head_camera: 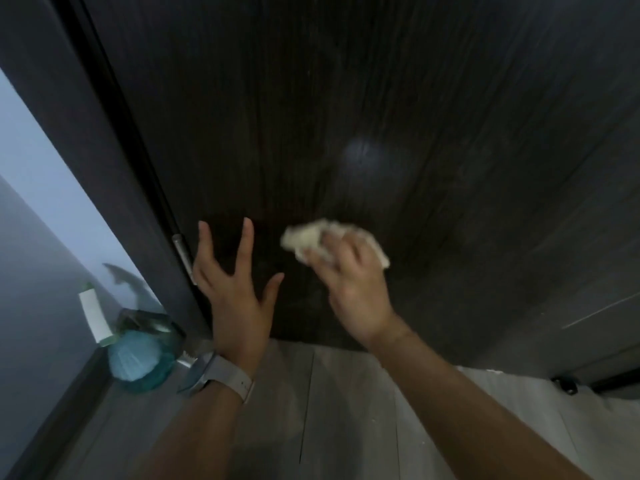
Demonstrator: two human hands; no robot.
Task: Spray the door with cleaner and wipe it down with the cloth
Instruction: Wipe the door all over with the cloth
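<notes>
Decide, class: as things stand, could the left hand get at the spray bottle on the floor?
Probably yes. The left hand is open, holds nothing, and the spray bottle stands just below and left of it by the door frame, with nothing visible between them.

pale wall (pixel 31 237), grey plank floor (pixel 339 410), dim light

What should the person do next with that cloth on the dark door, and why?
Probably sweep the cloth sideways across the lower door: the right hand already grips it against the panel, the left hand is spread and empty, and the spray bottle stands on the floor.
</notes>
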